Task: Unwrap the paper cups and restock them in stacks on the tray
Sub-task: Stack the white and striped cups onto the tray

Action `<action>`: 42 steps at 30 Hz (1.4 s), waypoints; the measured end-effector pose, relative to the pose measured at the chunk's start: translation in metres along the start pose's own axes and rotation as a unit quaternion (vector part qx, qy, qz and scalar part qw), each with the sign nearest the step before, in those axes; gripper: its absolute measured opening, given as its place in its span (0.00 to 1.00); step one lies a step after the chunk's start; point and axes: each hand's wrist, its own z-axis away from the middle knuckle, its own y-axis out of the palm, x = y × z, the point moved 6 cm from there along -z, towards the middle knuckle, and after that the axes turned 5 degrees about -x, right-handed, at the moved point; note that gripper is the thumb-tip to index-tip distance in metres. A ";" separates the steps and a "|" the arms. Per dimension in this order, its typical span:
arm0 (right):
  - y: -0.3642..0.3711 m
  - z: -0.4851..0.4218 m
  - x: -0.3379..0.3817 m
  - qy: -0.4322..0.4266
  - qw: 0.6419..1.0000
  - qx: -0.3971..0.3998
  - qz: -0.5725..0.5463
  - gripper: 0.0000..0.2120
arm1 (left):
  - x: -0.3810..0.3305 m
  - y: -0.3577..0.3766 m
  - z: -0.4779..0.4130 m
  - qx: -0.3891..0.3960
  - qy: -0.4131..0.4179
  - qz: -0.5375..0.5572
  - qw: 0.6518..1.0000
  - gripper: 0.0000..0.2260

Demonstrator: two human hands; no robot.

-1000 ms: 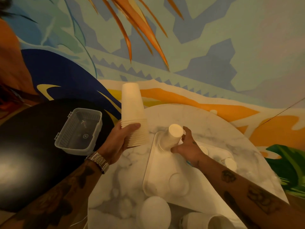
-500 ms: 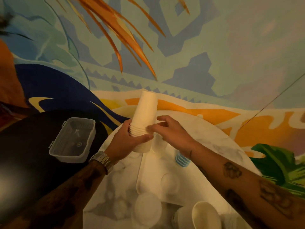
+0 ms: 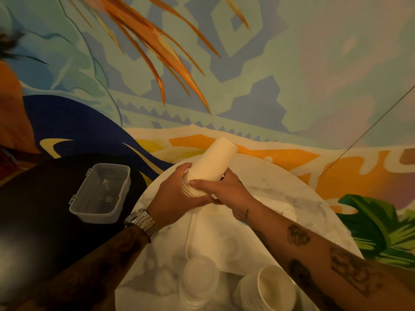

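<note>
Cream paper, plain all over: the stack of cups hangs tilted just above the far left corner of the tray, bases pointing up and away from me. My left hand is wrapped round the rim end, fingers curled close over the nested lips. My right hand clasps the stack from the other side, thumb laid flat along the wall, its other fingers mostly hidden behind. My worry is the tilt. If the two hands pull apart unevenly, I'd expect the nested cups to part in the wrong place and spill onto the tray, or past its left edge onto the marble. Squeezing harder to stop that would likely dent the thin rims. My right forearm also crosses above the tray, and a careless sweep could knock the loose cups standing at its near edge. As for writing, I can read none. The cups carry no print, and the clear plastic box left of the tray shows only a small round moulded mark, too small to make out.
</note>
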 end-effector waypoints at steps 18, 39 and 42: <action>-0.016 -0.001 -0.004 -0.016 0.999 -0.036 -0.016 0.40 | 0.007 0.002 -0.002 -0.001 -0.050 -0.008 0.999 0.30; -0.042 -0.053 -0.039 -0.076 0.983 -0.124 0.113 0.44 | 0.081 -0.021 0.008 -0.026 -0.204 0.265 0.942 0.23; -0.030 -0.066 -0.068 -0.063 0.980 -0.109 0.155 0.45 | 0.081 -0.028 0.001 -0.047 -0.214 0.329 0.919 0.15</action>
